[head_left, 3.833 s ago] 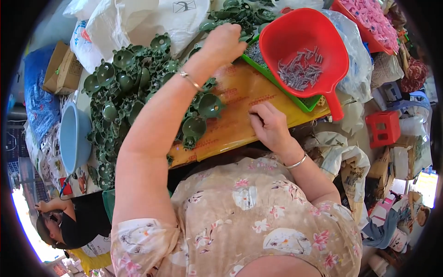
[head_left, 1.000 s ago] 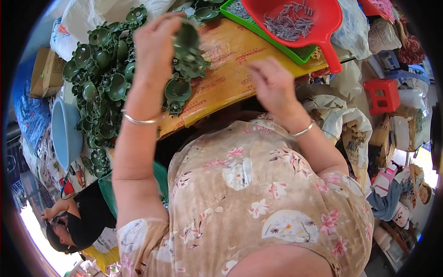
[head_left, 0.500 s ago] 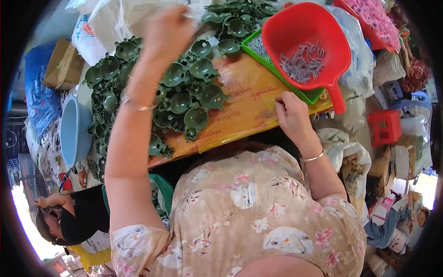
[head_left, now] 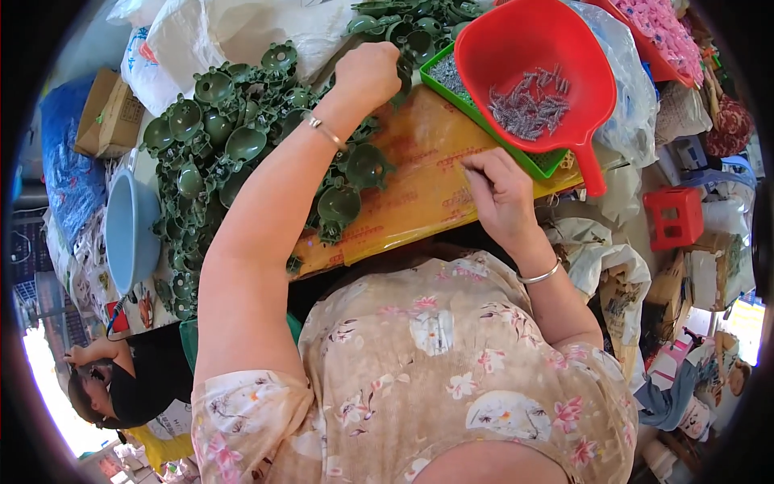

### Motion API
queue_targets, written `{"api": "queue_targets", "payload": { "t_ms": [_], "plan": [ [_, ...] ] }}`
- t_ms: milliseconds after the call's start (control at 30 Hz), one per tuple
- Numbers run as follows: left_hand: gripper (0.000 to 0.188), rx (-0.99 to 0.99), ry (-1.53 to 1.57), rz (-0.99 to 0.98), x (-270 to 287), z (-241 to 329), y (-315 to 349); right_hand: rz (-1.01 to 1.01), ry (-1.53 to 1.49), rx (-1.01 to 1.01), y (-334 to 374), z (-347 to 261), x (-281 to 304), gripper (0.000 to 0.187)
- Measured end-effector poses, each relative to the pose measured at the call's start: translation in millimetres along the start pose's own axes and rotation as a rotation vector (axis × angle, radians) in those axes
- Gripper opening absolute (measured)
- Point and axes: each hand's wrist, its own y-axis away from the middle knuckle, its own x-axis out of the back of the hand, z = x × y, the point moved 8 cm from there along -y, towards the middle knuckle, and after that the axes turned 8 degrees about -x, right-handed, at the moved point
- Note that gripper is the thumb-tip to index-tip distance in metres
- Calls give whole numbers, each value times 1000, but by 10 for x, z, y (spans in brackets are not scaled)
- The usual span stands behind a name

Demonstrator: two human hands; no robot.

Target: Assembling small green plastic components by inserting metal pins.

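My left hand point(head_left: 367, 77) is over the far part of the table, fingers curled in, beside a dark green plastic cup-shaped piece point(head_left: 401, 87). Whatever those fingers hold, if anything, is hidden. A pile of similar green pieces point(head_left: 245, 143) spreads under and left of my left forearm. Nearer my body, my right hand point(head_left: 506, 202) hovers at the front of the yellow-brown tabletop point(head_left: 423, 153), thumb and fingers pinched; what is in the pinch is too small to name. Just beyond it, a red scoop point(head_left: 516, 48) holds small grey metal pieces point(head_left: 532, 105) and rests on a green tray point(head_left: 551, 165).
A blue basin point(head_left: 131, 234) stands left of the pile. White plastic bags point(head_left: 234, 36) lie behind it. At the far right are a red tub of pink pieces point(head_left: 657, 40) and a red stool point(head_left: 673, 219). Another person point(head_left: 145, 375) is at lower left.
My left hand has swung right and nearer from the far left, over the green pieces. My right hand has lifted its fingers slightly and shifted a little left.
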Motion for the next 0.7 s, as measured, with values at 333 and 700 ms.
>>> {"api": "queue_targets", "payload": {
  "t_ms": [333,700],
  "plan": [
    [25,-26,1028,66,273,495,1198,90,-140,111,-257,-477,-2,10],
    [14,-69,859,185,289,727,1441,84,69,216,-104,-466,-188,16]
  ]
}}
